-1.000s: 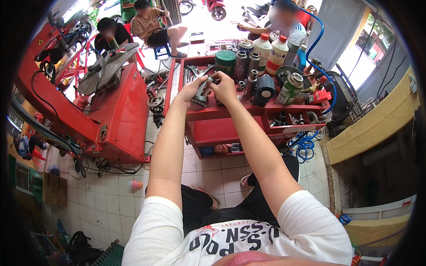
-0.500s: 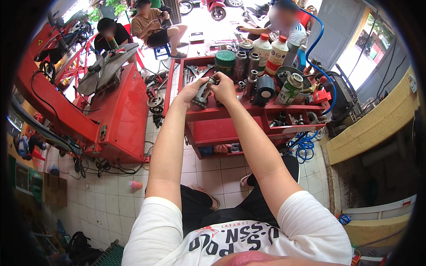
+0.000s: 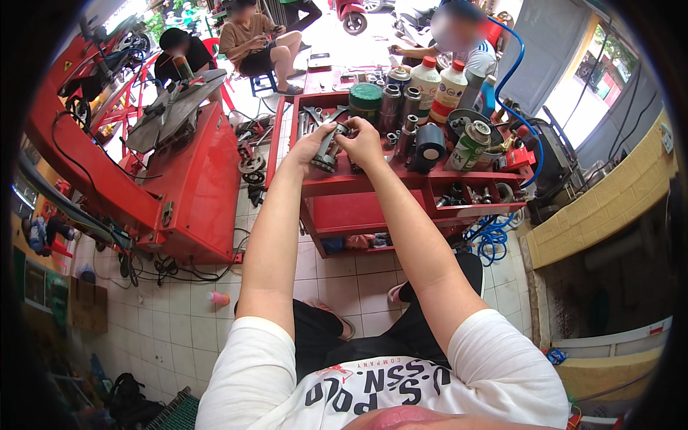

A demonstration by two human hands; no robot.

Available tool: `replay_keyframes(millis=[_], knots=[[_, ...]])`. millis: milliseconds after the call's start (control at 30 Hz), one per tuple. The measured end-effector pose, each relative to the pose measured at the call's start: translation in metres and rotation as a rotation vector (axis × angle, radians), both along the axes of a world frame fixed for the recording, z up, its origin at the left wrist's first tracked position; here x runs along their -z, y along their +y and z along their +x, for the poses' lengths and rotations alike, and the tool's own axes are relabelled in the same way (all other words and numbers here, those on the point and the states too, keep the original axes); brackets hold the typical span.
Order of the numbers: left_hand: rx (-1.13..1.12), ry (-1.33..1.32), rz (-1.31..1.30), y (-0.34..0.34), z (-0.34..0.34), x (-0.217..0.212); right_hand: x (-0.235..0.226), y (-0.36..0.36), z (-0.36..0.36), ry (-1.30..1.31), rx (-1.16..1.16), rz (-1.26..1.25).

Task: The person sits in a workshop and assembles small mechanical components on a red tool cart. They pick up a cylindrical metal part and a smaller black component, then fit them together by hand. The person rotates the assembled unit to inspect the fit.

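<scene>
Over the near-left part of a red tool cart, both hands hold a grey metal part. It is long, with wider ends like a spool, and it tilts; its exact kind I cannot make out. My left hand wraps its left side. The fingers of my right hand are closed at its upper end, and the fingertips partly hide that end. Just beyond the hands, several wrenches lie in the cart's top tray. To the right of my right hand stand metal cylinders and a dark round can.
White-and-red bottles, a green-lidded tin and a spray can crowd the cart top. A red machine stands left. A blue hose coils on the tiled floor. Seated people are beyond the cart.
Both hands stay in nearly the same place with the metal part; my right fingers shift slightly at its upper end. In the background, a person in dark trousers has stepped into view.
</scene>
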State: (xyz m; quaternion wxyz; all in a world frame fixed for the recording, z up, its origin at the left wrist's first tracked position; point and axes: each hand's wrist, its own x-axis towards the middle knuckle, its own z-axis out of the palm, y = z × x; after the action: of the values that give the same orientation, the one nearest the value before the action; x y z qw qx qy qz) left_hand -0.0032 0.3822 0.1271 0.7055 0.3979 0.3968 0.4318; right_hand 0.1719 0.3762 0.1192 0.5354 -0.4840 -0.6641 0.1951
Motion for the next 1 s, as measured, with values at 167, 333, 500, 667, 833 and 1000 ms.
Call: replay_keyframes(millis=[167,333,500,667,833,1000], knots=[[0.031,-0.018,-0.010,0.003,-0.002,0.002,0.001,0.002,0.000,-0.046,-0.036,0.081],[0.022,0.006,-0.001,0.002,0.000,0.003,-0.004,-0.003,-0.001,0.014,0.010,0.044],[0.004,-0.051,-0.013,0.003,0.001,0.004,0.002,0.001,0.000,-0.008,-0.040,0.072],[0.016,0.004,0.005,0.002,0.001,0.003,0.002,0.002,0.001,-0.082,0.034,0.045],[-0.010,0.002,-0.008,0.001,-0.002,0.002,0.001,0.000,-0.003,-0.045,-0.029,0.039],[-0.008,0.033,0.025,-0.002,0.003,-0.001,0.004,0.004,0.001,-0.076,0.008,0.019]])
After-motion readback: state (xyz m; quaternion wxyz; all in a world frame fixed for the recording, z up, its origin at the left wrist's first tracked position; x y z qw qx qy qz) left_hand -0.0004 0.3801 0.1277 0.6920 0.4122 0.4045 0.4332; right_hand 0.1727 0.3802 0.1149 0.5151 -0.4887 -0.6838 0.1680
